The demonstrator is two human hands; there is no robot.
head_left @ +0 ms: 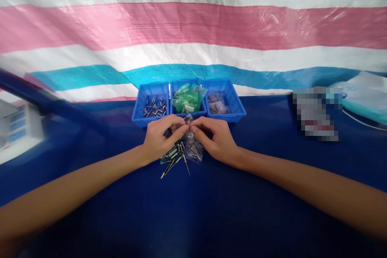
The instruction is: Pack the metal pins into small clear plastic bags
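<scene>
My left hand (161,137) and my right hand (220,141) meet just in front of the blue bins, fingers closed in a pinch. Between their fingertips is the top of a small clear plastic bag (189,118). What it contains is too small to make out. Under the hands lie several loose metal pins that look like blind rivets (186,163), a dark green packet (171,155) and more clear plastic bags (195,150) with small parts inside. The fingers partly cover this pile.
Three blue bins stand in a row: the left bin (139,107) holds rivet-like pins, the middle bin (173,84) green packets, the right bin (237,107) clear bags. A pixelated object (316,115) and a white plastic bag (365,94) lie right. A white device (26,129) stands left.
</scene>
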